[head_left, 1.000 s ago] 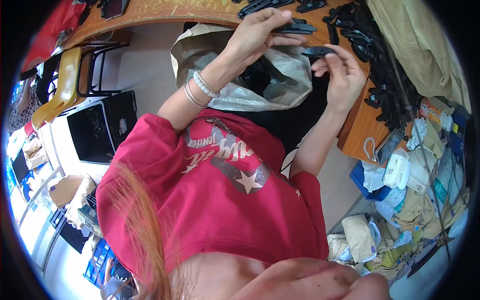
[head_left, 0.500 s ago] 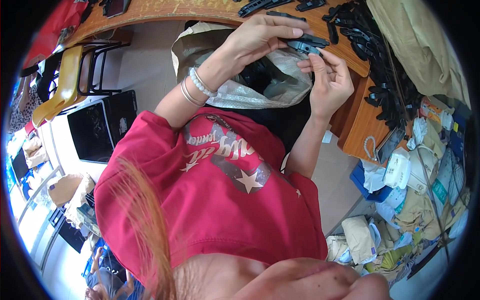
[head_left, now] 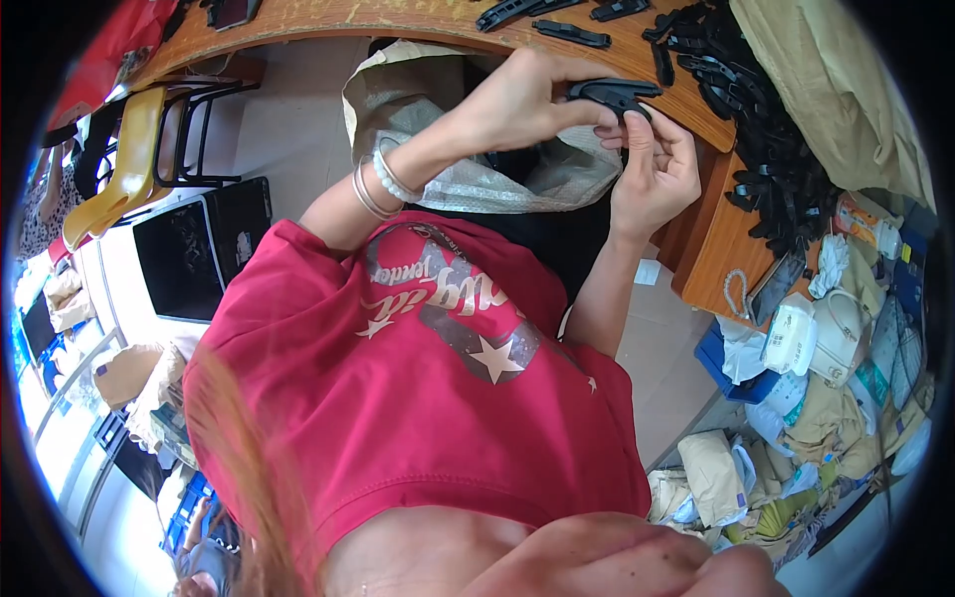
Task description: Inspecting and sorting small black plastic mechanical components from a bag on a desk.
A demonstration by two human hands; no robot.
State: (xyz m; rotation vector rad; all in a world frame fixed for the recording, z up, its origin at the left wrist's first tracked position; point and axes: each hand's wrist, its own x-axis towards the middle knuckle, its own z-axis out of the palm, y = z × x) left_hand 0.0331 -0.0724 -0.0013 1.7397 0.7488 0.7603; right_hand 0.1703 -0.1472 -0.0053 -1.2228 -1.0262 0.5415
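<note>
Between my two hands, above the near edge of the wooden table, is a black plastic part, long and narrow with a curved lower piece. My left hand is closed on its left end, with the thumb beneath. From the right, my right hand pinches its underside, thumb raised against it. The fingers hide some of the part. Below the hands gapes a white woven sack with dark contents. Close beyond lies a similar black piece on the table.
Black plastic parts lie heaped along the wooden table at the right. A bead bracelet and a phone rest at its right corner. Bags and packages pile up farther right. A yellow chair stands at the left.
The black part has been turned in my hands. My left thumb has moved down under it, and the right-hand fingers have drawn closer around it. My left wrist has shifted slightly.
</note>
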